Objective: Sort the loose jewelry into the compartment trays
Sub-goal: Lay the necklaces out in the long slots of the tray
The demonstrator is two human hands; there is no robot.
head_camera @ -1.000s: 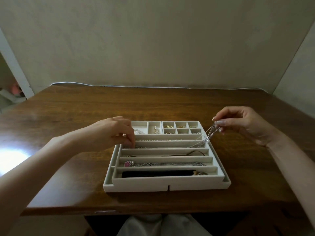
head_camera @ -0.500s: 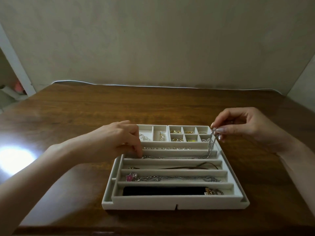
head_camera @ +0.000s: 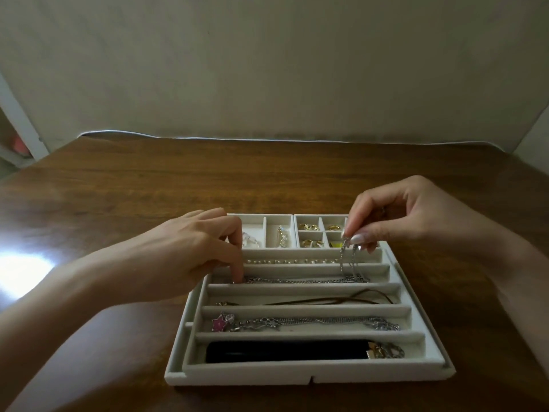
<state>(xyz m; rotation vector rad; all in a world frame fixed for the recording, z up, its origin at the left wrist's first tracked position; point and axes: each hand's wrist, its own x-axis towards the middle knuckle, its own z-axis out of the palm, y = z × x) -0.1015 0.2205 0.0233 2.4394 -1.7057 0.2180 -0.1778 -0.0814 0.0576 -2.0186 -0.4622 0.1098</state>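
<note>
Down into the tray [head_camera: 252, 377] has gone most of the silver chain [head_camera: 306, 280], which a second ago was strung slantwise through the air from the right hand to the slot. On the wooden table [head_camera: 267, 179] the tray sits between the person's two arms.

The left hand [head_camera: 190, 254] has its forefinger pointed down into the left end of the second long slot, the tip pressing the chain's end to the floor; the thumb stands clear above it, so this reads as a press and not a pinch. The right hand [head_camera: 410, 221] has come inward over the slot's right end, finger and thumb pinching the chain's other end (only a short run hangs from them).

So this piece is nearly filed: what remains, I judge, is to lower that last length and let go. Neighbouring slots hold a pearl strand [head_camera: 291, 261], a brown cord [head_camera: 326, 300] and a star pendant chain [head_camera: 219, 322]; gold rings [head_camera: 309, 226] fill the small squares.
</note>
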